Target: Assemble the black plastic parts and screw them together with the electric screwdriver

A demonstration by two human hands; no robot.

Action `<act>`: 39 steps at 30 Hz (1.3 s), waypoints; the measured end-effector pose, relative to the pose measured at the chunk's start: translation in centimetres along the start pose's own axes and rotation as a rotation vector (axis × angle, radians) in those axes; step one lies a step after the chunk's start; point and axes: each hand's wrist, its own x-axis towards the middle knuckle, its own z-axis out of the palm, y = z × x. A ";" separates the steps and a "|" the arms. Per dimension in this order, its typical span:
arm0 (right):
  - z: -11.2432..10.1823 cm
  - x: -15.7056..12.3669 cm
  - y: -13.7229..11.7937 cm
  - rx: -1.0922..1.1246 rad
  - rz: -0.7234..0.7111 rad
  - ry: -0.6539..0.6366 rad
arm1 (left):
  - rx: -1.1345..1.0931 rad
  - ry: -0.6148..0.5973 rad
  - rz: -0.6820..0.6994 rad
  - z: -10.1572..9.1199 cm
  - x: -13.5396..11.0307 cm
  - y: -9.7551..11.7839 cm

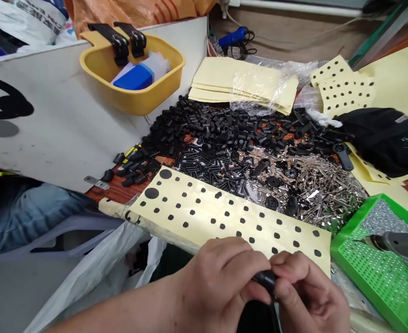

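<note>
Left grip: My left grip (217, 289) is closed in a narrow pinch on one end of a small black piece (264, 279).
Right grip: My right grip (309, 296) is curled in tight on the other side of the same piece.
Black piece: It sits between my two grips, just over the edge of a sheet. My fingers hide most of it, so I cannot tell its full shape.
Good holding: I think a firm, close pinch is best here. Both grips should stay near each other, so the small piece does not slip or turn.
Just past my grips: A long yellow sheet (224, 217) with black dots lies right by my hands.
To the right: A green tray (373, 277) holds small silver bits. A grey tool (401, 244) lies over it.
Ahead: A big heap of black tubes (224, 129) lies on the tabletop (108, 194). Beside it is a heap of silver pins (314, 185), with some round black parts on top.
Farther on: There is a stack of yellow sheets (241, 78) under clear plastic, and a black bag (380, 138) sits on more dotted sheets.
Far left: A yellow basket (130, 88) holds a blue box (134, 76) and black straps (118, 41). It sits by a white board (58, 120).
Down low: A white plastic bag (96, 263) hangs below the tabletop edge.
</note>
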 end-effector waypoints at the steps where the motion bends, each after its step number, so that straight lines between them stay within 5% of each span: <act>1: 0.2 -0.2 0.0 -0.044 -0.031 0.052 | -0.038 0.004 -0.014 0.0 0.0 -0.1; 6: 0.1 0.0 0.0 -0.346 -0.377 -0.102 | -0.218 0.000 -0.179 -0.5 0.3 -0.1; 11: -0.8 1.4 0.2 -0.404 -0.500 -0.148 | -0.250 -0.025 -0.190 -0.7 0.5 -0.2; 13: -1.0 1.8 0.2 -0.354 -0.429 -0.194 | -0.214 -0.005 -0.150 -0.4 0.4 -0.6; 19: -0.7 1.6 0.9 0.037 0.132 -0.209 | -0.127 0.114 -0.019 0.5 0.0 -1.6; 22: -0.4 1.2 1.5 0.118 0.156 -0.095 | -0.276 0.126 -0.106 0.5 0.4 -1.5; 26: -0.4 1.6 1.7 0.211 0.230 -0.110 | -0.493 0.148 -0.221 0.6 0.9 -1.2; 32: -0.8 2.7 2.0 0.178 0.341 -0.181 | -0.329 0.247 -0.138 0.9 0.5 -1.6; 36: -0.9 2.7 1.6 -0.052 0.287 -0.181 | -0.228 0.263 -0.132 1.2 0.2 -2.1; 39: -0.8 2.4 0.9 -0.210 0.103 -0.170 | -0.232 0.255 -0.182 1.2 0.1 -1.9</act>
